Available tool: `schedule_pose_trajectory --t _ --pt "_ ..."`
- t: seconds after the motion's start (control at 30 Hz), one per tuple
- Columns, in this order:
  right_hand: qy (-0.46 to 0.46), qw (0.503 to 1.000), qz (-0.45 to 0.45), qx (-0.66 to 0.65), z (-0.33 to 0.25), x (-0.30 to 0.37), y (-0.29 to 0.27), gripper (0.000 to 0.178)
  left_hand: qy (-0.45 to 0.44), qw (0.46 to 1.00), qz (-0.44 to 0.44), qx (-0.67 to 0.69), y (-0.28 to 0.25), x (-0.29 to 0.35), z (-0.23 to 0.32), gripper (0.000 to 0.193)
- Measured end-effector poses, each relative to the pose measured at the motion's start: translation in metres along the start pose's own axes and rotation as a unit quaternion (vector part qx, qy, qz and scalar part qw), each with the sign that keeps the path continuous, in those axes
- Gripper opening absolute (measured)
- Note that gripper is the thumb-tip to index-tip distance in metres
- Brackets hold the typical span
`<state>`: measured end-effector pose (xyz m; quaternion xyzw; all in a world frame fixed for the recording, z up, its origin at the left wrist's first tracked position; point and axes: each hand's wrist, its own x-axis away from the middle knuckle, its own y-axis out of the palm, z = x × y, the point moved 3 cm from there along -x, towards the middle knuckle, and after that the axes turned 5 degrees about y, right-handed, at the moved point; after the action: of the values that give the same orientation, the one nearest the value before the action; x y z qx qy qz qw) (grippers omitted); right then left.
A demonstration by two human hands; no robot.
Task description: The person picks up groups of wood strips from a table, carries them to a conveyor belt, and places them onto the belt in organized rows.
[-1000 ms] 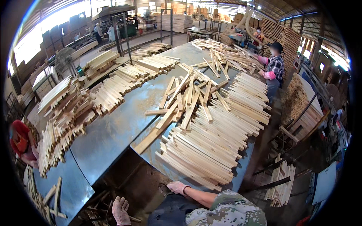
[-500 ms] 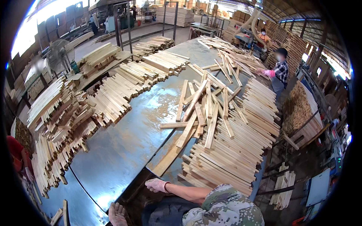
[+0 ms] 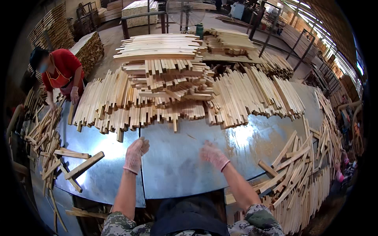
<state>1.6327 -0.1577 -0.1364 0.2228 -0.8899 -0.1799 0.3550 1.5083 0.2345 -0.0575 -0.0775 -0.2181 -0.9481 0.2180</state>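
My left hand (image 3: 136, 154), in a pale knit glove, is held over the metal tabletop (image 3: 173, 173), its fingers loosely bent with nothing in them. To its right, my right hand (image 3: 214, 154) wears a similar glove. It is slightly blurred, its fingers reach inward, and it holds nothing visible. Beyond both hands lies a long row of wooden strips (image 3: 232, 98), their uneven ends facing me. A higher pile of strips (image 3: 157, 47) rises from the middle of that row. One strip end (image 3: 175, 125) juts out toward the gap between my hands.
Loose crossed strips (image 3: 289, 169) lie at the right, beside and over a row of strips (image 3: 311, 200). More scattered pieces (image 3: 82, 165) are at the left. A person in red (image 3: 65, 72) works at the far left. A fan (image 3: 185, 11) stands behind the piles.
My view has swung left, from the right-hand strips to the piled row across the table. Both hands have moved forward over the metal surface and now show fully.
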Motion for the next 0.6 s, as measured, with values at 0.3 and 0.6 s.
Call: schedule_pose_trajectory --t 0.3,0.6 --pt "-0.126 0.989 0.003 0.083 -0.222 -0.128 0.107 0.089 0.067 0.995 0.011 -0.076 0.042 -0.16 0.101 0.069" --pt "-0.112 0.987 0.099 0.062 -0.311 -0.24 0.123 0.071 0.063 0.992 0.024 -0.109 0.052 -0.312 0.145 0.076"
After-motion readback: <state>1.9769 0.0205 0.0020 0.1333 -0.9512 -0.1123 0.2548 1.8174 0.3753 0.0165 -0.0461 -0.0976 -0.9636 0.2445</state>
